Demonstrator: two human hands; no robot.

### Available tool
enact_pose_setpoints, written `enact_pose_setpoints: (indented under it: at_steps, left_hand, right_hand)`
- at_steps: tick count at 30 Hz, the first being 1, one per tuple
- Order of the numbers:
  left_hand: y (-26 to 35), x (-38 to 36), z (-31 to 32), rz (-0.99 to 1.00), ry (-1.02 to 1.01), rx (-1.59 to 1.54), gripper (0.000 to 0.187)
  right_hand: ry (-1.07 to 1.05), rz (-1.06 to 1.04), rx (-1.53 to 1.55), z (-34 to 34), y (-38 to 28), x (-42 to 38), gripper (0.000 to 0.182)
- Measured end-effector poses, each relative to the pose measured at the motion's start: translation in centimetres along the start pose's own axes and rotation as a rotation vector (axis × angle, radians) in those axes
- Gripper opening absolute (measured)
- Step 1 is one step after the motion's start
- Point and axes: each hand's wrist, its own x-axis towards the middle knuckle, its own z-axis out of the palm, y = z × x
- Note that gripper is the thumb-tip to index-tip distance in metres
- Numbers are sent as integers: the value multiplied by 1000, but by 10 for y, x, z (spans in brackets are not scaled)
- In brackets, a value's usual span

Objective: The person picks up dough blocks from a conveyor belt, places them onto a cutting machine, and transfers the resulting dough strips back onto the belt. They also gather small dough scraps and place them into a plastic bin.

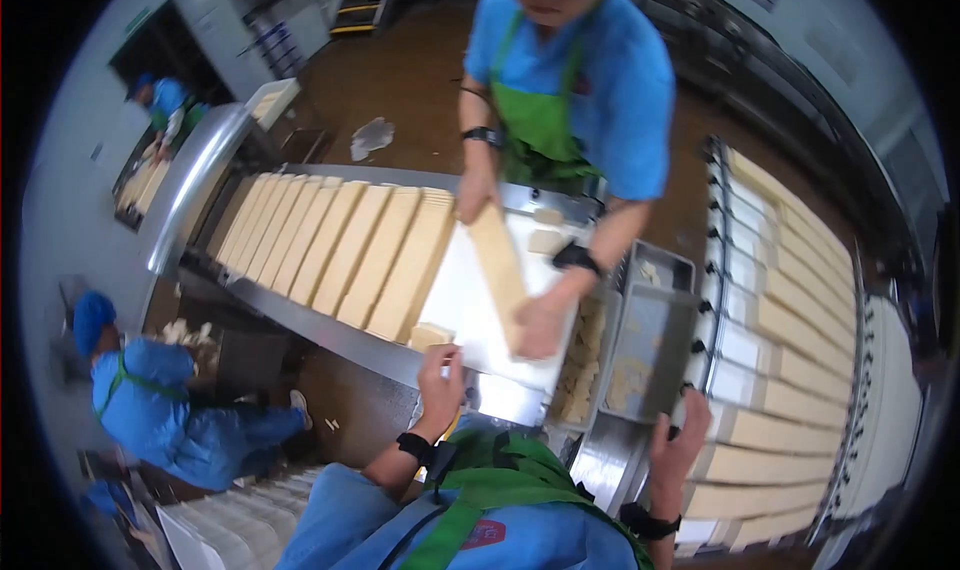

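Note:
My left hand (440, 385) is at the near edge of the white board (465, 310), its fingers curled beside a small stack of cut pale pieces (432, 336); whether it grips anything is too small to tell. My right hand (682, 438) is raised with fingers apart and nothing in it, between a metal tray (652, 330) and the rack of pale strips (740, 463). Across the board, a co-worker (570, 80) holds a long pale strip (497, 260) with both hands. Rows of stacked pale strips (340, 245) lie to the left of the board.
A curved metal hood (200, 190) stands over the conveyor's far left end. Pale scraps (583, 370) fill a tray between the board and the metal tray. Another person (150, 400) is at the lower left, and one more (170, 105) works at the upper left.

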Motion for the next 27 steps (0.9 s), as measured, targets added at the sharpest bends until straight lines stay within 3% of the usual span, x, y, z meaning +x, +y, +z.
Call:
enact_pose_setpoints:
  at_steps: [2, 3, 5, 6, 9, 14, 21, 23, 27]
  left_hand:
    - [-22, 1, -31, -158, 470, 172, 34]
    - [-37, 6, -41, -171, 490, 164, 34]
    - [-68, 19, -55, -262, 656, 330, 54]
    - [-71, 26, -61, -274, 668, 322, 54]
    - [-60, 48, -77, -268, 434, 323, 83]
    - [-49, 66, -79, -300, 349, 360, 92]
    - [-44, 72, -79, -371, 304, 346, 92]
    - [-46, 74, -76, -365, 310, 378, 93]
    - [-42, 82, -67, -393, 321, 468, 90]
  right_hand:
    - [-108, -305, 182, 44, -70, 53, 50]
    - [-206, -402, 298, 66, -106, 76, 49]
    - [-356, -502, 429, 129, -162, 114, 46]
    - [-411, -548, 446, 163, -186, 132, 44]
    - [-479, -608, 440, 279, -227, 181, 47]
    - [-482, -527, 244, 411, -250, 245, 53]
    - [-456, -484, -54, 446, -275, 270, 51]
    - [-536, -454, -200, 445, -286, 274, 49]
    - [-521, -482, -134, 447, -272, 272, 47]
